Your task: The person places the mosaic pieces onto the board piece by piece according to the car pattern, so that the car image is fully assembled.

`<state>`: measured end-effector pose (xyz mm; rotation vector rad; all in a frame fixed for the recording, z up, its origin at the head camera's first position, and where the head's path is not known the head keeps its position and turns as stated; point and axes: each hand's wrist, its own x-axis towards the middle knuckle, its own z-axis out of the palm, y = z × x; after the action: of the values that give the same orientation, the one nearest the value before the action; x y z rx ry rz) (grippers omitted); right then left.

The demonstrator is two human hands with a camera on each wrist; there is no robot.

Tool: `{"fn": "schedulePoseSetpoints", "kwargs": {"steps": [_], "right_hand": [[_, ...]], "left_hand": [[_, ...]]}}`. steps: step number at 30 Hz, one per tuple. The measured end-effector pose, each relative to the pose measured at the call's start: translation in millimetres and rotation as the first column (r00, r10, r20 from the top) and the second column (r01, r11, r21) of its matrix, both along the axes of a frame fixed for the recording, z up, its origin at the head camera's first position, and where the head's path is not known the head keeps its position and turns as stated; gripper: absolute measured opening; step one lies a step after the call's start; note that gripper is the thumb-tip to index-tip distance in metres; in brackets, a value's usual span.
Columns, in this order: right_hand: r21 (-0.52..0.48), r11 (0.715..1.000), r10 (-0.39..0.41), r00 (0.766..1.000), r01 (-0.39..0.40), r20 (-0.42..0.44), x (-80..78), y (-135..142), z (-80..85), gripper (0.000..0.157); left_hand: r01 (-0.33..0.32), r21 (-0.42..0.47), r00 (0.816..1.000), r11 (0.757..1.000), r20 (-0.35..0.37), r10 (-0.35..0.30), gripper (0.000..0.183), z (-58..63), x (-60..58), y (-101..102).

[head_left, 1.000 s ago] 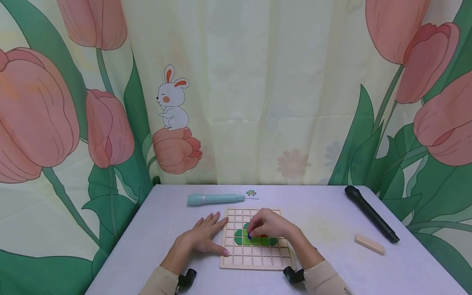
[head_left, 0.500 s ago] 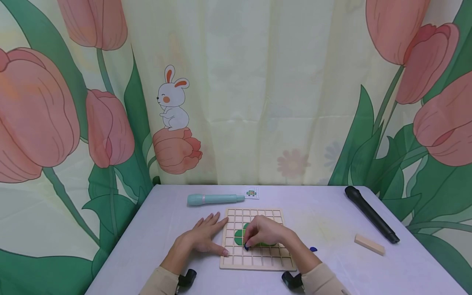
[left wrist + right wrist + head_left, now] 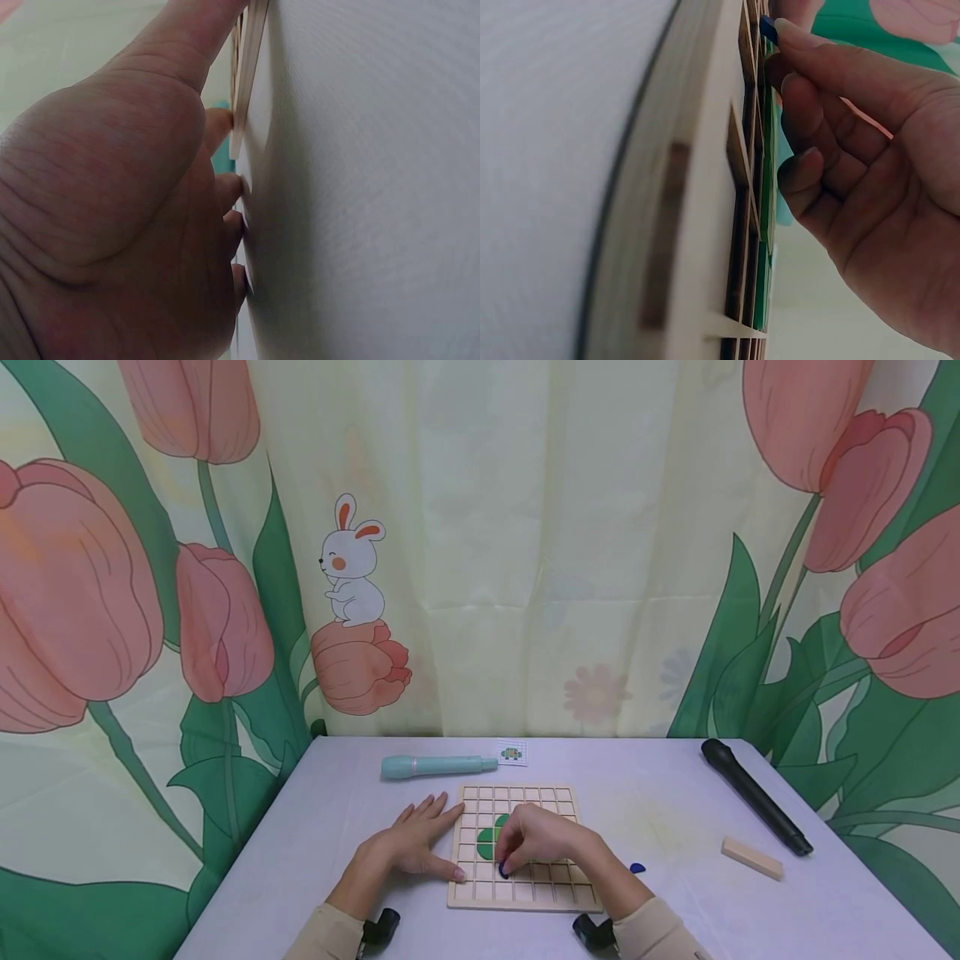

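A wooden grid board [image 3: 468, 892] lies on the table with green pieces [image 3: 486, 843] in some of its cells. My right hand [image 3: 543, 833] pinches a small dark blue piece [image 3: 503, 870] between thumb and fingers, low over the board's left-centre cells. In the right wrist view this blue piece [image 3: 768, 30] sits at the fingertips, right by the grid. My left hand [image 3: 423, 842] lies spread at the board's left side, thumb and index finger touching its edge. Part of the pattern is hidden beneath my right hand.
Another blue piece [image 3: 637, 867] lies beside my right forearm. A wooden block [image 3: 752, 857] and a black microphone [image 3: 756, 795] are at the right. Behind the board are a teal microphone-shaped stick [image 3: 438, 766] and a small pattern card [image 3: 512, 752].
My right hand has carried the blue piece from the green pieces toward the board's near side and slightly left. The loose blue piece beside the forearm has come into view. My left hand stays put.
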<state>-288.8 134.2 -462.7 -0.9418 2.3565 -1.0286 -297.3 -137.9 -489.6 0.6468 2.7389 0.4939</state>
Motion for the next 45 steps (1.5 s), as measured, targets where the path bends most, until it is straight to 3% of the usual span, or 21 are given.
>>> {"fn": "schedulePoseSetpoints", "kwargs": {"steps": [34, 38, 45], "right_hand": [[0.042, 0.999, -0.013, 1.000, 0.013, -0.013, 8.2, -9, 4.3, 0.009], [0.035, 0.999, -0.009, 0.998, 0.011, -0.063, 4.8, -5, 6.1, 0.011], [0.015, 0.999, -0.044, 0.987, 0.046, -0.156, -0.8, 13, 9.9, 0.029]], "left_hand": [[0.007, -0.002, 1.000, 1.000, -0.016, -0.007, 0.116, -0.4, -0.6, -2], [0.007, -0.006, 1.000, 1.000, -0.019, -0.007, 0.117, 0.0, -0.8, -1], [0.008, -0.006, 1.000, 1.000, -0.016, -0.009, 0.117, -2.2, -2.7, 0]]}}
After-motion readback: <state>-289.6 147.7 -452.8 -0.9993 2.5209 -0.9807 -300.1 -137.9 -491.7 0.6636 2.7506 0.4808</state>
